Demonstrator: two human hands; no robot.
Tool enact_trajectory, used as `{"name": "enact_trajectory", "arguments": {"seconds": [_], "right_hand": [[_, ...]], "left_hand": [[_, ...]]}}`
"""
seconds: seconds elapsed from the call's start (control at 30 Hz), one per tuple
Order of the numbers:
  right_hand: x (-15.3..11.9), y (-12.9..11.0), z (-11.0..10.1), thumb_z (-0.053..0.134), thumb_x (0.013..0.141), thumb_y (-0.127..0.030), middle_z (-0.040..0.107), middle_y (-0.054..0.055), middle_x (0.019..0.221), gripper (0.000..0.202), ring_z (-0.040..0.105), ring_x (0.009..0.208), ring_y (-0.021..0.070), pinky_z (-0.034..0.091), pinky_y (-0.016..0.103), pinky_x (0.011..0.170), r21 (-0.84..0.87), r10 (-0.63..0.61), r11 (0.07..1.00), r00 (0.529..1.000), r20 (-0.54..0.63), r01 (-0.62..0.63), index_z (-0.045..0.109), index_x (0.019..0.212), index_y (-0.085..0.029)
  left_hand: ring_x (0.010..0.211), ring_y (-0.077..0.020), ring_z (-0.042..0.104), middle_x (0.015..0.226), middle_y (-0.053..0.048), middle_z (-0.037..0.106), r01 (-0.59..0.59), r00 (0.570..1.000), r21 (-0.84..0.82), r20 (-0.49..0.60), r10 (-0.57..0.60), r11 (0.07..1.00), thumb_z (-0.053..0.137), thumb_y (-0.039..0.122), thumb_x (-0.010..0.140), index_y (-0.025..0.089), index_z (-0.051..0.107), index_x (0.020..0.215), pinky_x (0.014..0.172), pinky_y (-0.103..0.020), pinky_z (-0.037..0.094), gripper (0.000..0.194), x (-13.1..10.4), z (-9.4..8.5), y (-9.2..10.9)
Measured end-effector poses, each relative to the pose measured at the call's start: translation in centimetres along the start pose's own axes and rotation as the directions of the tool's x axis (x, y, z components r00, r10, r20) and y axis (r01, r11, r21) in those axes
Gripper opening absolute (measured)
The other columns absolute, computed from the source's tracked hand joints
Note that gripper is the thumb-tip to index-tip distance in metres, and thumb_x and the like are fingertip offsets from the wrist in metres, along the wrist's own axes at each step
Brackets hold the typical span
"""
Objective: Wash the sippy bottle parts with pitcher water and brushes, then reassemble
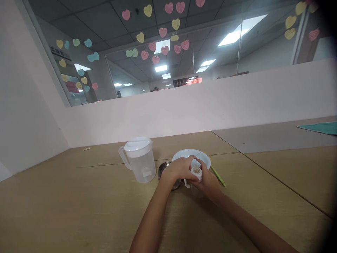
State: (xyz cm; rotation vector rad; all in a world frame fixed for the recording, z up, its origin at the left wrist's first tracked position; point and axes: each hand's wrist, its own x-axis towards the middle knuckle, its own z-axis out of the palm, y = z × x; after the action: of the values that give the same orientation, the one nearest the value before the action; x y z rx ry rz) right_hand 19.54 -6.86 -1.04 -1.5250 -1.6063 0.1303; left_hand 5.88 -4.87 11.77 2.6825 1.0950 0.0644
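Both hands meet around what looks like a baby bottle (pixel 196 174), with a white collar, a translucent nipple-like tip and a curved white handle below. My left hand (pixel 179 168) is closed around its left side, fingers bent over the near edge. From the right, my right hand (pixel 210 183) grips the same bottle with its fingers wrapped. Most of the bottle's body is hidden by the hands. Behind them lies a white plate (pixel 184 153), partly covered. A round metal dish (pixel 162 172) sits beneath my left wrist, also partly hidden.
Left of the metal dish stands a clear plastic pitcher (pixel 143 165) with a white lid. A slim green stick-like item (pixel 218 176) lies right of the plate. A teal cloth or mat (pixel 319 128) is at the far right. A white wall (pixel 184 112) bounds the table's back.
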Motion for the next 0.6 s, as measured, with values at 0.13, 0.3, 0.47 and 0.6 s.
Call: {"name": "enact_trajectory", "arguments": {"seconds": [0.13, 0.3, 0.47, 0.6], "right_hand": [[0.08, 0.09, 0.06, 0.057, 0.068, -0.053, 0.065, 0.007, 0.090, 0.076, 0.063, 0.074, 0.0260, 0.038, 0.027, 0.053, 0.000, 0.018, 1.000, 1.000, 0.020, -0.018, 0.030, 0.131, -0.020], [0.05, 0.13, 0.12, 0.058, 0.067, -0.052, 0.066, 0.007, 0.088, 0.078, 0.063, 0.075, 0.0257, 0.039, 0.027, 0.054, -0.006, 0.020, 1.000, 1.000, 0.017, -0.020, 0.027, 0.132, -0.021], [0.09, 0.16, 0.24, 0.056, 0.068, -0.055, 0.067, 0.006, 0.083, 0.076, 0.064, 0.070, 0.0252, 0.039, 0.027, 0.052, -0.034, 0.034, 0.999, 0.999, 0.008, -0.034, 0.030, 0.130, -0.020], [0.03, 0.18, 0.14, 0.052, 0.072, -0.058, 0.067, 0.008, 0.088, 0.072, 0.065, 0.071, 0.0253, 0.040, 0.028, 0.052, -0.046, -0.030, 0.999, 0.999, -0.026, 0.029, 0.032, 0.129, -0.020]], "left_hand": [[0.086, -0.0206, 0.058, 0.091, 0.000, 0.063, 0.026, 1.000, -0.002, -0.004, -0.026, 1.000, 0.066, 0.049, 0.057, 0.026, 0.033, 0.130, 0.065, -0.026, 0.042, 0.083, 0.03, 0.02, -0.19], [0.094, -0.0217, 0.057, 0.108, -0.002, 0.060, -0.053, 0.997, 0.001, -0.063, 0.053, 0.999, 0.066, 0.048, 0.058, 0.028, 0.038, 0.127, 0.071, -0.027, 0.043, 0.077, 0.32, 0.44, 0.01], [0.094, -0.0232, 0.057, 0.105, -0.002, 0.063, -0.053, 0.992, -0.007, -0.114, 0.052, 0.999, 0.066, 0.047, 0.060, 0.028, 0.035, 0.130, 0.073, -0.029, 0.043, 0.079, 0.38, 0.46, 0.22], [0.093, -0.0220, 0.058, 0.105, -0.003, 0.063, -0.057, 0.987, -0.047, -0.154, 0.049, 0.997, 0.065, 0.045, 0.062, 0.027, 0.035, 0.132, 0.074, -0.028, 0.043, 0.078, 0.10, 0.04, 0.01]]}}
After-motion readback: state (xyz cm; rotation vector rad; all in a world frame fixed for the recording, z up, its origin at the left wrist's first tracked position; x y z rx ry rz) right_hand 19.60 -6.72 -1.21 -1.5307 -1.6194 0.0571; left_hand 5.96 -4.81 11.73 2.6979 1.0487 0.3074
